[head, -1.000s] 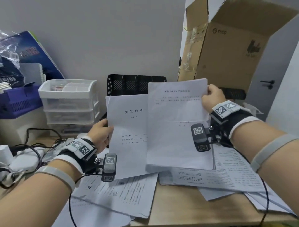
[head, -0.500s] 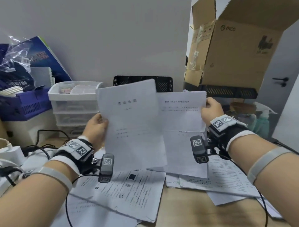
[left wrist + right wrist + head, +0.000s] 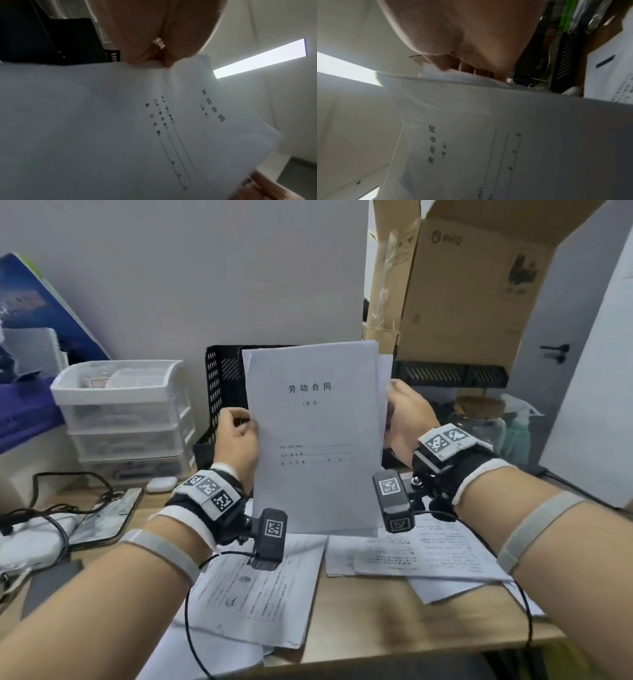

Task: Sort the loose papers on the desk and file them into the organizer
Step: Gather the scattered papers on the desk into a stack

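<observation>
I hold a white title page (image 3: 315, 440) upright in front of me, with a second sheet (image 3: 385, 371) tucked behind it and peeking out at its right edge. My left hand (image 3: 236, 440) pinches the left edge of the stack (image 3: 120, 121), and my right hand (image 3: 404, 419) pinches its right edge (image 3: 488, 135). Both sheets stand with their bottom edge on the desk. Right behind them stands the black mesh organizer (image 3: 222, 385), mostly hidden. Loose printed papers (image 3: 260, 587) lie on the desk below my left wrist, and more papers (image 3: 421, 556) under my right.
A white drawer unit (image 3: 126, 416) stands left of the organizer. A phone (image 3: 106, 515), cables and an earbud case (image 3: 161, 483) lie at the left. An open cardboard box (image 3: 472, 289), a black rack (image 3: 452, 373) and a glass jar (image 3: 479, 419) are at the right. The desk edge (image 3: 394, 648) runs near me.
The two sheets, held apart side by side before, have come together: my left hand slid its title page in front of the right hand's sheet, and both hands now hold one stack.
</observation>
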